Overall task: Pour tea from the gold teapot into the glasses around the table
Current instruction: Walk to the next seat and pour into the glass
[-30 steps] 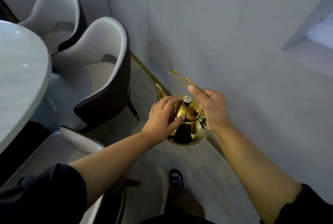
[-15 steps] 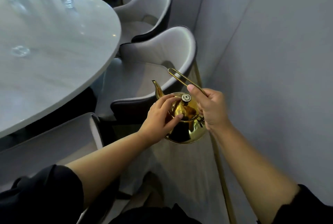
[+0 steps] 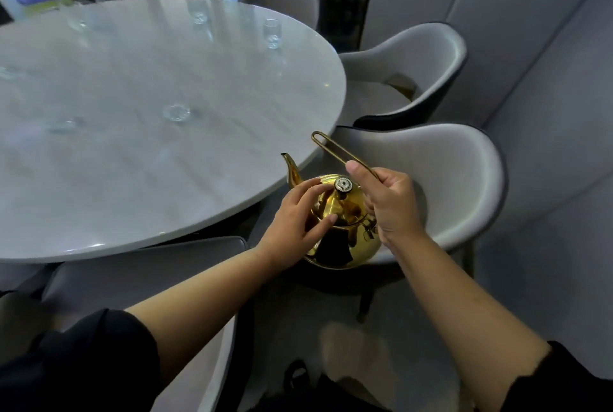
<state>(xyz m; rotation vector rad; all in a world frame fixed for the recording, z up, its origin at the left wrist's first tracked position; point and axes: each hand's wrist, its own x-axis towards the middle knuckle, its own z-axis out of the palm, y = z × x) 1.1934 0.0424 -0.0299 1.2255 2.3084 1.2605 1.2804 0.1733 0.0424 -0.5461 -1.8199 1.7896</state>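
The gold teapot (image 3: pixel 345 239) hangs in the air just off the right edge of the oval marble table (image 3: pixel 139 152), upright, its spout pointing at the table. My right hand (image 3: pixel 388 206) grips the long looped gold handle, thumb laid along it. My left hand (image 3: pixel 298 219) rests its fingers on the lid beside the round knob. Clear glasses stand on the table: one close by (image 3: pixel 175 112), one at the far right edge (image 3: pixel 272 31), one at the back (image 3: pixel 199 15). Others to the left are blurred.
Grey padded chairs ring the table: one right behind the teapot (image 3: pixel 457 186), another beyond it (image 3: pixel 414 73), one below my left arm (image 3: pixel 159 262), two at the far side. A grey panelled wall runs along the right.
My view has swung left from the wall to the table. The teapot, held the same way in both hands, has come up to the table's right edge. More glasses have come into sight.
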